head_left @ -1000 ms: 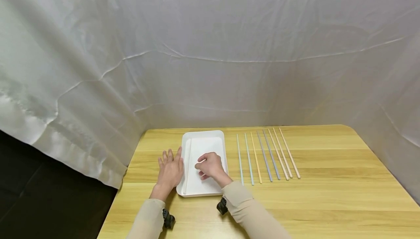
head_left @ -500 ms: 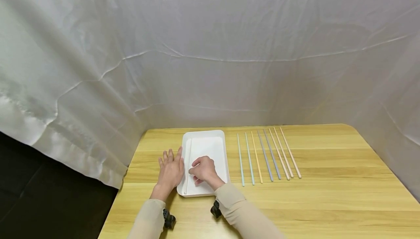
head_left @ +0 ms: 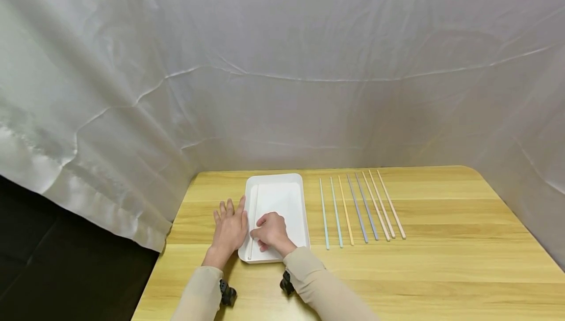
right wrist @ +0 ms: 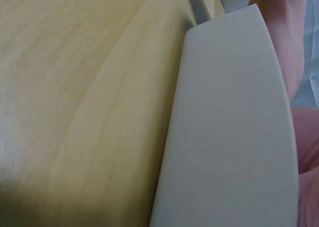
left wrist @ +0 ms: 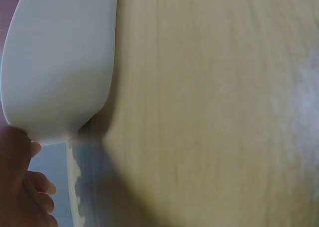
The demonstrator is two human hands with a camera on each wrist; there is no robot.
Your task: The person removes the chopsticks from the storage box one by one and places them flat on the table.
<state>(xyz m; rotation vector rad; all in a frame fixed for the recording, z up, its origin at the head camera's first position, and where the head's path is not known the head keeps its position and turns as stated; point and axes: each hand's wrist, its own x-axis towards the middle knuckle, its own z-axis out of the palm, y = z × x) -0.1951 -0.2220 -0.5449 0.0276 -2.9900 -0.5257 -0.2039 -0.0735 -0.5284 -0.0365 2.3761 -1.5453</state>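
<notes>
A white rectangular tray lies lengthwise on the table. Along its left inner side runs a thin white chopstick. My right hand is over the tray, and its thumb and index fingertip meet at the chopstick, pinching it below its middle. My left hand rests with fingers spread against the tray's left wall, its index finger along the rim. In the left wrist view, part of a hand shows beside the tray's outer wall. The right wrist view shows mostly the tray's near wall, which hides the fingertips.
Right of the tray, several chopsticks lie side by side on the wooden table: light blue ones, a yellow one, blue-purple ones and beige ones. A pale curtain hangs behind the table and at its sides.
My right hand has moved left and slightly down across the tray, until its fingertips are at the white chopstick. My left hand has stayed against the tray.
</notes>
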